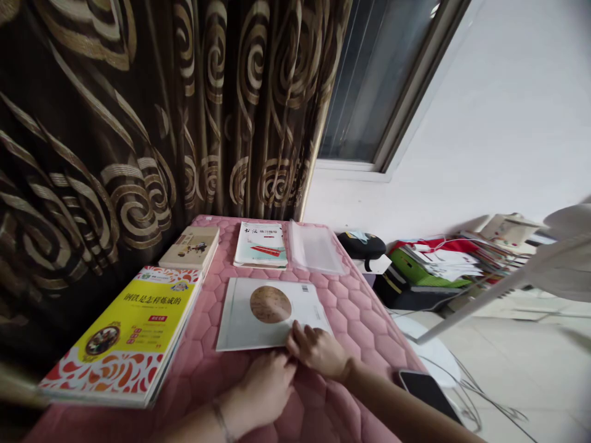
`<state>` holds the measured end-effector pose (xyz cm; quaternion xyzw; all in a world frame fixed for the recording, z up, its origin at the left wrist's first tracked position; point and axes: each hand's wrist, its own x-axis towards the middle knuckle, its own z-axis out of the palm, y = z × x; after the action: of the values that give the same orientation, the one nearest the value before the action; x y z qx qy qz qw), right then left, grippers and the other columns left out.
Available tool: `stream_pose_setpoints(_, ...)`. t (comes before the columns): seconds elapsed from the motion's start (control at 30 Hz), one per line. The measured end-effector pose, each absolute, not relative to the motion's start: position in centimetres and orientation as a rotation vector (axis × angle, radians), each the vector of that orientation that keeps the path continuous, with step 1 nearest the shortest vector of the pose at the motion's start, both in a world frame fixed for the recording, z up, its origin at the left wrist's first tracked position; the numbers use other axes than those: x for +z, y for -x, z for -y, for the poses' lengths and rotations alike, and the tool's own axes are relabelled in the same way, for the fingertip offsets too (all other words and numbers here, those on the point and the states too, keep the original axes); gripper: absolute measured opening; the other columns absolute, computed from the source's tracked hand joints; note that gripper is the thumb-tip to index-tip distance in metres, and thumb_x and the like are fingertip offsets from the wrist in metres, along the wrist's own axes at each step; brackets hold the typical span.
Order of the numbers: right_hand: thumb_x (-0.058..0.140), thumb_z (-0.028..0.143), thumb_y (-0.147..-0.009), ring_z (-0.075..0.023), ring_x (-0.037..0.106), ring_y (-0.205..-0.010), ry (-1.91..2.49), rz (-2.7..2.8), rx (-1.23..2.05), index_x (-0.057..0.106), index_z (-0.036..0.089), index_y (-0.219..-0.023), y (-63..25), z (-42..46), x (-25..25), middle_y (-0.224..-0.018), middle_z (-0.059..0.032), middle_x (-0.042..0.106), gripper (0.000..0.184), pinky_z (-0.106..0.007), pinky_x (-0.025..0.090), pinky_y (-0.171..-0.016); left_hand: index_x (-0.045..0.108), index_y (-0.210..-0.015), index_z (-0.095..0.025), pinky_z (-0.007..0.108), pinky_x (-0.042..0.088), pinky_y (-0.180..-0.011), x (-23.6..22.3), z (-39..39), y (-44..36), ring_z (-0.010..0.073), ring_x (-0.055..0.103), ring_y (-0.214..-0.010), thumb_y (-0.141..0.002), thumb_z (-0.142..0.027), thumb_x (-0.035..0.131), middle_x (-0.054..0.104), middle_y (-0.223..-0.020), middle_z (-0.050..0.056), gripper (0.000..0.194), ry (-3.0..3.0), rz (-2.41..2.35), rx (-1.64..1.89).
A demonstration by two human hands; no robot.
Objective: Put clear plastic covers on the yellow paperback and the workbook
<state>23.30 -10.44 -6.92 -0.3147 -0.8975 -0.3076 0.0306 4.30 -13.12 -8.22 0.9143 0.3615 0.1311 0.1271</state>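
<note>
A pale book point(240, 317) with a round tan picture and a barcode lies flat on the pink quilted surface in front of me. My right hand point(318, 351) is closed at its near right edge, with thumb and fingers pinched there. Close beside it, my left hand point(268, 384) is closed too, its fingers curled at the same near edge and its fingertips partly hidden. Behind the book lie a white book point(261, 243) with a red drawing and a stack of clear plastic covers point(316, 246).
On the left are a thick yellow book point(138, 314) and a beige book stack point(191, 246). Right of the surface stand a white lamp point(480, 301), a dark phone-like slab point(427, 391), a black case point(361, 245) and heaped papers point(446, 261). A patterned curtain point(184, 123) hangs behind.
</note>
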Motion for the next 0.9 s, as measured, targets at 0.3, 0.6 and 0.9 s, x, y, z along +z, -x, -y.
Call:
stream_pose_setpoints(0.3, 0.042, 0.006, -0.090, -0.0245, 0.066, -0.084, 0.988, 2.729, -0.828, 0.058, 0.013, -0.112, -24.0, 13.0, -9.8, -0.111, -0.0230, 0.067, 0.028, -0.028, 0.051, -0.053, 0.059, -0.123, -0.017, 0.048, 0.050, -0.099, -9.7, 12.9, 2.3, 0.0294, 0.056, -0.123, -0.086, -0.003, 0.045, 0.059, -0.131, 0.014, 0.042, -3.060, -1.550, 0.443)
stream_pose_setpoints(0.6, 0.039, 0.004, -0.089, -0.0276, 0.066, -0.107, 1.054, 2.708, -0.614, 0.056, 0.009, -0.125, -25.3, 16.0, -9.7, -0.122, -0.0197, 0.066, 0.041, -0.033, 0.059, -0.068, 0.055, -0.135, -0.020, 0.037, 0.056, -0.092, -12.2, 13.3, 5.2, 0.0257, 0.056, -0.126, -0.080, 0.005, 0.039, 0.058, -0.138, 0.012, 0.062, -3.209, -1.308, 0.281)
stream_pose_setpoints(0.9, 0.045, 0.017, -0.098, -0.0221, 0.056, -0.125, 1.302, 2.541, -0.088, 0.061, 0.017, -0.128, -26.6, 17.9, -10.3, -0.130, -0.0073, 0.064, 0.034, -0.033, 0.054, -0.098, 0.057, -0.135, -0.023, 0.038, 0.056, -0.093, -11.9, 13.7, 5.4, 0.0249, 0.056, -0.126, -0.080, 0.004, 0.039, 0.058, -0.138, 0.009, 0.064, -3.120, -1.273, 0.201)
